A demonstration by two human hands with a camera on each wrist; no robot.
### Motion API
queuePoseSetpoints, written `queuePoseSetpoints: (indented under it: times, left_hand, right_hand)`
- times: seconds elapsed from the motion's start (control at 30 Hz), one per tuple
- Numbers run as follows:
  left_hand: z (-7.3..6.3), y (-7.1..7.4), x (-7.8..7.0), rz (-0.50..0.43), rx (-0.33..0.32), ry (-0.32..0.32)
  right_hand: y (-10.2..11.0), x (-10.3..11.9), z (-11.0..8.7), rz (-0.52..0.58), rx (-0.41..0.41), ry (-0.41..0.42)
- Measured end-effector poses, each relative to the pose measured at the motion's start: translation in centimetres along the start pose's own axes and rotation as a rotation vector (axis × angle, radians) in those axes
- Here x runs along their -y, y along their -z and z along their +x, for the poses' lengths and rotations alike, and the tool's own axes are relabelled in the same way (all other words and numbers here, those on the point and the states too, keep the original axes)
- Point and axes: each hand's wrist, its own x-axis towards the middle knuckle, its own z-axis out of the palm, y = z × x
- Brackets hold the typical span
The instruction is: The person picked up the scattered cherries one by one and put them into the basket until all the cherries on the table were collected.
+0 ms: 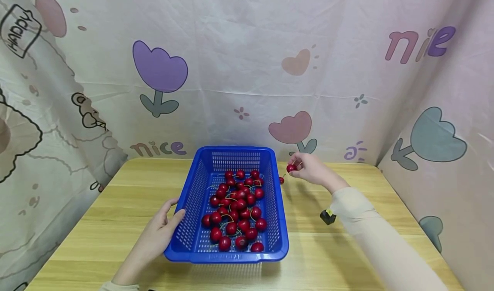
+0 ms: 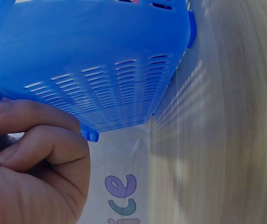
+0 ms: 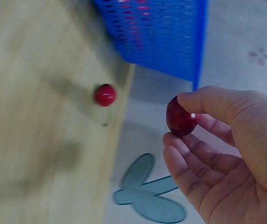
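A blue plastic basket [image 1: 283, 222] stands on the wooden table with many red cherries [image 1: 241, 204] spread over its floor. My left hand [image 1: 156, 230] holds the basket's left rim, thumb on top; in the left wrist view its curled fingers [image 2: 54, 140] are against the rim. Beyond the basket's right side, my right hand [image 1: 311, 169] pinches one dark red cherry [image 3: 179, 116] between thumb and fingertips, above the table. A second cherry [image 3: 105, 95] with a stem lies on the table close to the basket's right wall, below the right hand.
A small black object with a yellow-green mark [image 1: 328, 216] lies on the table [image 1: 115, 209] beside the right sleeve. A printed cloth [image 1: 231, 68] with flowers and words hangs behind the table and along both sides.
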Motion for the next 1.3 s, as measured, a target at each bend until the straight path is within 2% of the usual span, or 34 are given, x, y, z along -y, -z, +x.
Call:
queuePoseSetpoints:
  times: [0.2, 0.3, 0.47, 0.7, 1.0, 1.3]
  left_hand:
    - [0.1, 0.0, 0.2, 0.007, 0.0, 0.0]
    - [0.1, 0.0, 0.2, 0.001, 0.001, -0.001]
    - [0.2, 0.0, 0.3, 0.005, -0.001, -0.005]
    - [0.1, 0.0, 0.2, 0.018, -0.009, 0.002]
    - [0.1, 0.0, 0.2, 0.017, -0.011, -0.001]
    - [0.2, 0.0, 0.1, 0.044, -0.014, 0.006]
  right_hand:
    - [1.3, 2.5, 0.0, -0.046, -0.027, 0.056]
    - [1.5, 4.1, -0.1, -0.017, -0.007, 0.076]
    - [0.8, 6.7, 0.4, 0.009, 0.035, 0.131]
    - [-0.8, 9.3, 1.2, -0.104, 0.113, 0.195]
    - [-3.3, 10.7, 1.9, -0.145, 0.227, 0.222]
    - [-5.0, 11.5, 1.8, -0.161, 0.303, 0.232]
